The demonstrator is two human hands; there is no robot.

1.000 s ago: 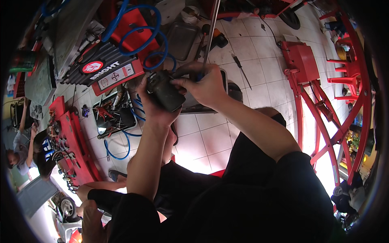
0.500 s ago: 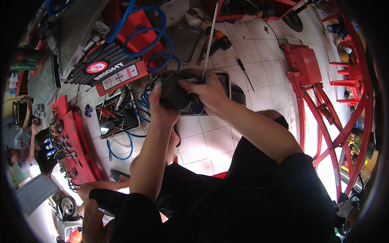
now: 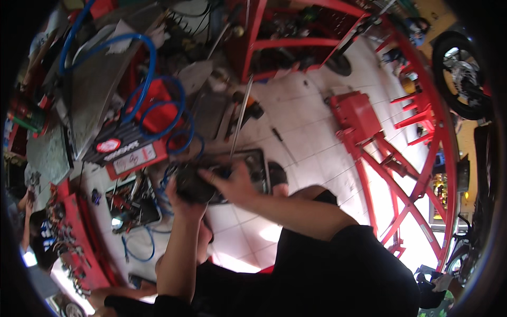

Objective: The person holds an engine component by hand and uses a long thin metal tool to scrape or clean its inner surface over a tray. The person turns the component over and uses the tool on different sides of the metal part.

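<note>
Fingers of both hands are wrapped around a dark, rounded engine part (image 3: pixel 196 183), which is held above the white tiled floor (image 3: pixel 306 142). The part is cupped from below and behind by the left hand (image 3: pixel 182 199), its fingers curled shut on the dark casing. From the other side the part is covered by the right hand (image 3: pixel 232 185), whose fingers are spread over the top and closed against it. Just beyond the fingertips a black tray (image 3: pixel 257 164) is seen lying on the tiles, partly hidden by the hands. Farther out past the fingers, a coiled blue hose (image 3: pixel 158 108) is draped over a red and black box (image 3: pixel 127 153). Off to the right of the knuckles, well apart, a red metal stand (image 3: pixel 364 119) is seen on the floor.
</note>
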